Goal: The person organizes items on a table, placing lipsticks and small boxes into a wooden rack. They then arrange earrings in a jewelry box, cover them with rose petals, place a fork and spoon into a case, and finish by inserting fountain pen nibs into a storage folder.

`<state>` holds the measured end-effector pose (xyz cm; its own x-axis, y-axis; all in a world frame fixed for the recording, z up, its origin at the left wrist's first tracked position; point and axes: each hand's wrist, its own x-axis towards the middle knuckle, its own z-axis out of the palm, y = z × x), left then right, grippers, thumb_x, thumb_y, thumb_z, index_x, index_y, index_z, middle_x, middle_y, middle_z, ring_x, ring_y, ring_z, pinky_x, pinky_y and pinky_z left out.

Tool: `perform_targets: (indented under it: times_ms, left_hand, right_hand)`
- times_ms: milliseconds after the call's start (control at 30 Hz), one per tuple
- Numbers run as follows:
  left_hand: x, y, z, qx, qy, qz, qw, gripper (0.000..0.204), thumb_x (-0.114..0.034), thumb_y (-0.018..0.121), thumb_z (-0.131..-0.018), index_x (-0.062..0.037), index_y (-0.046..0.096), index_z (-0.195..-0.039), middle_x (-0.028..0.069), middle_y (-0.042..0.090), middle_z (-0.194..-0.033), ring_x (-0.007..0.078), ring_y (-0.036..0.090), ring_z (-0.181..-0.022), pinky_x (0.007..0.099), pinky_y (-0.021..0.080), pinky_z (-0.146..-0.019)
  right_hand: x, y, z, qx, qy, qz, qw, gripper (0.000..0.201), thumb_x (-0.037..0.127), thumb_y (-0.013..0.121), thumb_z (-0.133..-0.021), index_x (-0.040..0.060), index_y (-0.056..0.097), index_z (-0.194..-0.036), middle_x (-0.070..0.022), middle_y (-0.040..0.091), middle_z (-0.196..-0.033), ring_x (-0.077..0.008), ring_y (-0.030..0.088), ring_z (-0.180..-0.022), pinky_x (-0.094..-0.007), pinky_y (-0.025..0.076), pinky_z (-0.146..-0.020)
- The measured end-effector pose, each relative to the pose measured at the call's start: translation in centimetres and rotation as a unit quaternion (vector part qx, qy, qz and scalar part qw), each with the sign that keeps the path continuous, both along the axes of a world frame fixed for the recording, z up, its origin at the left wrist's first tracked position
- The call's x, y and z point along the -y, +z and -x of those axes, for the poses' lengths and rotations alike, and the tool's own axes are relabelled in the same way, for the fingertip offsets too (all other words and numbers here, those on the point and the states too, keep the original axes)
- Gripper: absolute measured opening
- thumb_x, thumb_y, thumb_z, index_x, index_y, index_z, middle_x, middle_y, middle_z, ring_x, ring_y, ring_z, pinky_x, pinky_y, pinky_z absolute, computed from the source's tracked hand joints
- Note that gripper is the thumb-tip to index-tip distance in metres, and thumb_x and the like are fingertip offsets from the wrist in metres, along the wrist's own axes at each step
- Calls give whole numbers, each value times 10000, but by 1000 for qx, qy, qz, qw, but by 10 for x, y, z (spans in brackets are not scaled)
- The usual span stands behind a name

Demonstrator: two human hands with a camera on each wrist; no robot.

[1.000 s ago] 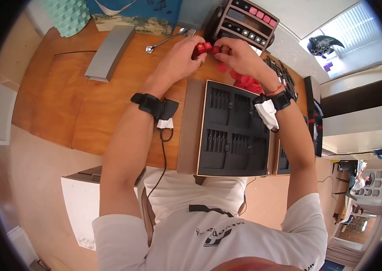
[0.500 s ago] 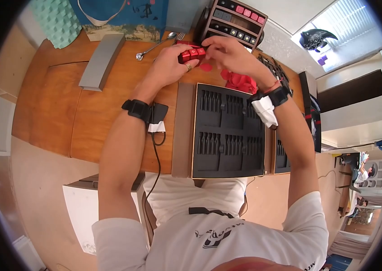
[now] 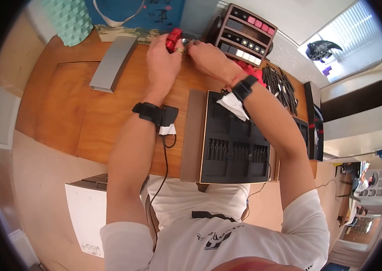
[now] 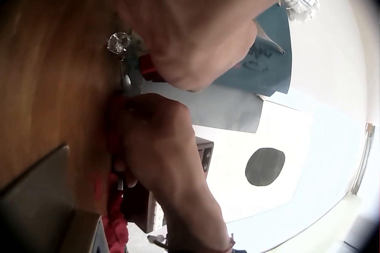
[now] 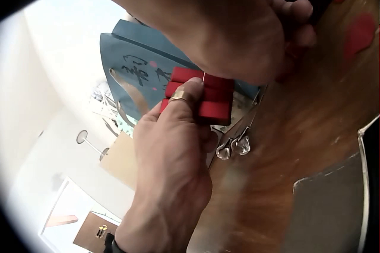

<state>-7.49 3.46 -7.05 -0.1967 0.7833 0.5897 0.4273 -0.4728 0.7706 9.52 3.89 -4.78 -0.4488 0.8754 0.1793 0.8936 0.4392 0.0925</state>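
Observation:
In the head view my left hand (image 3: 163,61) grips a row of red square-ended tubes (image 3: 173,39) side by side near the back of the table. The right wrist view shows the thumb of that hand, with a gold ring, lying across the tubes (image 5: 215,97). My right hand (image 3: 211,58) reaches to the table just right of them, fingertips close by a spoon (image 3: 185,41). Under its bent fingers in the left wrist view lies something red (image 4: 114,125); I cannot tell whether they hold it.
An open case (image 3: 234,169) with black slotted inserts lies at the table's front. Behind it stand a rack (image 3: 245,34) of square-ended tubes and a pile of dark sticks (image 3: 281,88). A grey box (image 3: 114,63), blue paper bag (image 3: 161,18) and mint vase (image 3: 69,20) are at left.
My left hand has carried the red tubes left and back, turning them from sideways to lengthwise. My right hand has moved left and lowered toward the table by the spoon.

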Motion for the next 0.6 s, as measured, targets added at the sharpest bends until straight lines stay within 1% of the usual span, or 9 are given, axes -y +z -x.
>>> perform_targets:
  times_ms: [100, 133, 200, 233, 267, 367, 467, 533, 600]
  left_hand:
    - [4, 2, 0, 16, -24, -4, 1000, 348, -235, 799, -944, 15, 736, -1178, 225, 724, -1097, 410, 706, -979, 444, 560, -875]
    - [5, 1, 1, 19, -22, -3, 1000, 348, -235, 799, -944, 15, 736, -1178, 225, 724, -1097, 410, 706, -979, 444, 560, -875]
    - [6, 3, -1, 22, -34, 8, 999, 340, -229, 800, -947, 13, 736, -1179, 221, 723, -1083, 405, 701, -969, 443, 556, -868]
    - [5, 4, -3, 24, -39, 3, 999, 340, -229, 800, -947, 13, 736, -1179, 221, 723, -1083, 405, 701, -969, 443, 556, -868]
    - [4, 2, -3, 10, -34, -4, 999, 335, -228, 799, -950, 10, 736, -1178, 216, 722, -1075, 401, 700, -964, 441, 555, -864]
    - [6, 0, -8, -20, -48, -32, 998, 311, -223, 790, -956, -2, 733, -1168, 202, 705, -1057, 410, 687, -953, 463, 549, -842]
    - [15, 9, -15, -29, -84, -61, 994, 277, -197, 788, -956, -4, 725, -1145, 184, 684, -1029, 409, 670, -918, 470, 543, -807]
    - [20, 18, -20, -50, -100, -50, 993, 322, -195, 821, -946, 11, 718, -1172, 175, 706, -1036, 353, 682, -918, 393, 549, -848]
    - [22, 26, -32, -33, -140, -71, 987, 315, -180, 821, -947, 12, 714, -1173, 166, 711, -1047, 335, 688, -925, 380, 552, -850]
  right_hand:
    - [24, 12, -8, -113, 66, 27, 991, 211, 41, 610, -921, -44, 666, -1106, -270, 733, -1049, -471, 723, -1006, -510, 592, -875]
    - [39, 27, -8, -110, 68, 29, 991, 211, 41, 610, -921, -44, 666, -1106, -270, 733, -1049, -471, 723, -1006, -510, 592, -875]
    - [66, 57, -13, -241, 7, 128, 962, 181, 76, 637, -947, -14, 655, -1103, -247, 725, -1024, -460, 711, -974, -475, 578, -860]
    - [72, 59, -26, -296, -17, 159, 942, 192, 74, 680, -948, -8, 643, -1118, -208, 713, -1029, -396, 720, -933, -428, 574, -834]
    - [82, 66, -34, -296, -22, 152, 943, 192, 74, 680, -948, -8, 643, -1118, -208, 713, -1029, -396, 720, -933, -428, 574, -834]
    - [107, 79, -63, -326, -3, 64, 943, 250, 48, 734, -953, -9, 643, -1179, -153, 694, -1061, -274, 730, -923, -379, 576, -811]
    - [128, 88, -90, -317, -38, -23, 947, 258, 75, 744, -968, 1, 645, -1194, -159, 695, -1065, -280, 729, -924, -388, 580, -813]
    - [130, 82, -110, -363, -74, -44, 928, 259, 86, 743, -980, 0, 643, -1203, -160, 712, -1094, -279, 737, -954, -390, 593, -831]
    - [121, 69, -134, -438, -116, -78, 888, 265, 103, 742, -993, -2, 644, -1216, -167, 730, -1118, -280, 743, -981, -388, 603, -856]
